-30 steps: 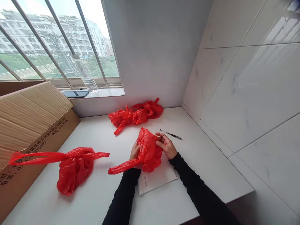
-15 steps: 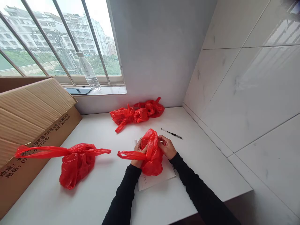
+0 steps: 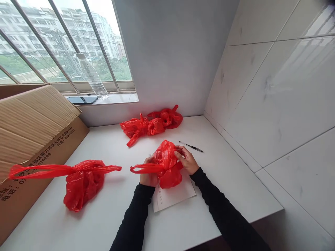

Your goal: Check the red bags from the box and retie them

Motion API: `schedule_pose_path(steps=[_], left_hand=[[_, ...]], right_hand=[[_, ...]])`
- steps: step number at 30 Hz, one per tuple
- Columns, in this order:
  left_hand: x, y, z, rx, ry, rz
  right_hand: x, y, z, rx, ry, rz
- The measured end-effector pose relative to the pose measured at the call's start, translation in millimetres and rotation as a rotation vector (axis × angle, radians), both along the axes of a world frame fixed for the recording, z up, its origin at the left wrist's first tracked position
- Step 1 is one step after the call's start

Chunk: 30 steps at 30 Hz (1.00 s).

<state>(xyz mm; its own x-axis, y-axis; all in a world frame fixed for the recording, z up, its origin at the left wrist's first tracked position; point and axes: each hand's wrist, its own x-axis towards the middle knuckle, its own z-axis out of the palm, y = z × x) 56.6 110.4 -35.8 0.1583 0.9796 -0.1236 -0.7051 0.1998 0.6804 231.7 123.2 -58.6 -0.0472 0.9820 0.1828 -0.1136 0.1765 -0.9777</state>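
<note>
A knotted red plastic bag (image 3: 170, 176) is held between my two hands above a white sheet of paper (image 3: 175, 198). My left hand (image 3: 149, 176) grips the bag's left side, and its fingers are mostly hidden behind the plastic. On the right, my right hand (image 3: 187, 159) has its fingers closed on the bag's edge. One tied handle of the bag sticks out to the left over my left hand. What the bag contains does not show. Printed marks run along the paper's left side.
Another tied red bag (image 3: 83, 184) rests at left beside an open cardboard box (image 3: 49, 150). More red bags (image 3: 151, 123) lie by the back wall. A black pen (image 3: 191, 146) is right of them. A water bottle (image 3: 92, 78) and a phone (image 3: 82, 100) occupy the windowsill.
The held bag has shifted slightly up and tilted in my hands, uncovering more of the paper. My left hand has moved a little left and up. The whole view has also shifted slightly.
</note>
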Motion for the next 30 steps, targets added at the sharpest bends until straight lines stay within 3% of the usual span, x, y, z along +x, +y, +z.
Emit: schedule_pose_path(steps=[5, 14, 18, 21, 30], left_hand=[[0, 2, -3.9, 0.045, 0.025, -0.022], [0, 7, -13.2, 0.022, 0.116, 0.103], [-2, 7, -12.1, 0.043, 0.149, 0.115], [-1, 5, -12.1, 0.048, 0.17, 0.088], [9, 4, -22.0, 0.124, 0.362, 0.053]], right_hand=[[-3, -5, 2.2, 0.028, -0.157, 0.07], [0, -2, 0.9, -0.061, 0.098, 0.038], [2, -2, -2.2, -0.192, 0.084, 0.131], [1, -3, 0.3, -0.171, 0.1, 0.167], [1, -2, 5.0, -0.156, 0.216, -0.036]])
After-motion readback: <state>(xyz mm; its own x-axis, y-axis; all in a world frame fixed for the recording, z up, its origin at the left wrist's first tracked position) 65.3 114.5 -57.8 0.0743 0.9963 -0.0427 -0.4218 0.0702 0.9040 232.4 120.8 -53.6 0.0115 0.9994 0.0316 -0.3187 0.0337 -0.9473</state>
